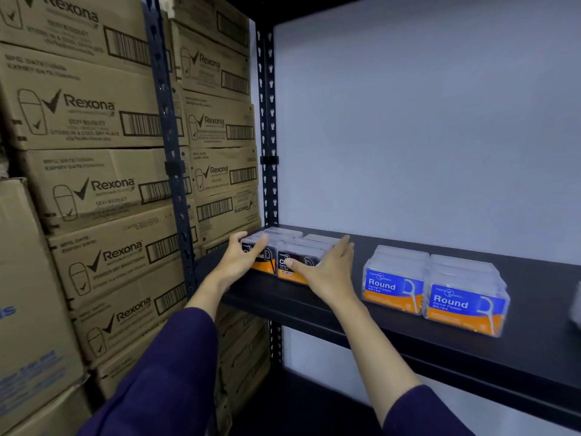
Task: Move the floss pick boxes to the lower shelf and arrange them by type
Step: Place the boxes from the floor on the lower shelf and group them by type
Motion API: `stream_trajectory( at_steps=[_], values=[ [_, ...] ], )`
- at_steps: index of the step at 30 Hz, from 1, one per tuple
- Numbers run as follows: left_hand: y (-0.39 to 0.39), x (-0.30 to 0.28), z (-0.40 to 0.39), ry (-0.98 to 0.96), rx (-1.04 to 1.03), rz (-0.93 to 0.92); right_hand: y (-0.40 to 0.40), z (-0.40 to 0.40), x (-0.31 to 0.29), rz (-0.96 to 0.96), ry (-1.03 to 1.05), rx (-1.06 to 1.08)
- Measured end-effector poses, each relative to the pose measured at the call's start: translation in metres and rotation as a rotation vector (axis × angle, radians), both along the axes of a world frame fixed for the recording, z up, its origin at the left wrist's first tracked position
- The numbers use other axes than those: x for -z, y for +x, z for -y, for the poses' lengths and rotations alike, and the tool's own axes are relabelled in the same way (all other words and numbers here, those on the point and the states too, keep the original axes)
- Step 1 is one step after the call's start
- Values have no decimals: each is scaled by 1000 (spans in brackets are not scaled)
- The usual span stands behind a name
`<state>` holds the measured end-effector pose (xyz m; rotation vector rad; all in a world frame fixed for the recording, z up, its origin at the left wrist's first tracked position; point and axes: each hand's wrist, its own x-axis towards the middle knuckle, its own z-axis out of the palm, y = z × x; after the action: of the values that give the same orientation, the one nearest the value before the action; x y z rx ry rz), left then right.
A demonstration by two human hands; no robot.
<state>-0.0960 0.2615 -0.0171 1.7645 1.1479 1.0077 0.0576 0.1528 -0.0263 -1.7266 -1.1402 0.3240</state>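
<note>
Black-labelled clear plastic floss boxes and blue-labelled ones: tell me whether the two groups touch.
Apart. The head view shows bare dark shelf between the black-labelled boxes and the blue-labelled boxes.

Two groups of clear plastic floss pick boxes stand upright on the black shelf (408, 338). The dark-labelled boxes (284, 258), black over orange, sit in two side-by-side rows between the left hand (240, 261) and right hand (330, 272), touched by both. The blue-labelled "Round" boxes (435, 291), also two rows, stand apart beyond the right hand.
</note>
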Motion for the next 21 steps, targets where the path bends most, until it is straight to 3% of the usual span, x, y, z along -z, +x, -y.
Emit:
stream_trajectory(
  at_steps=[5,13,21],
  values=[
    [-10,-5,-18,5,153,-79,13,-11,5,-151,38,-37],
    [-20,-3,-46,-151,381,-41,18,-22,13,-87,38,-47],
    [-16,-3,-39,-101,356,-40,16,-22,13,-53,8,-50]
  ],
)
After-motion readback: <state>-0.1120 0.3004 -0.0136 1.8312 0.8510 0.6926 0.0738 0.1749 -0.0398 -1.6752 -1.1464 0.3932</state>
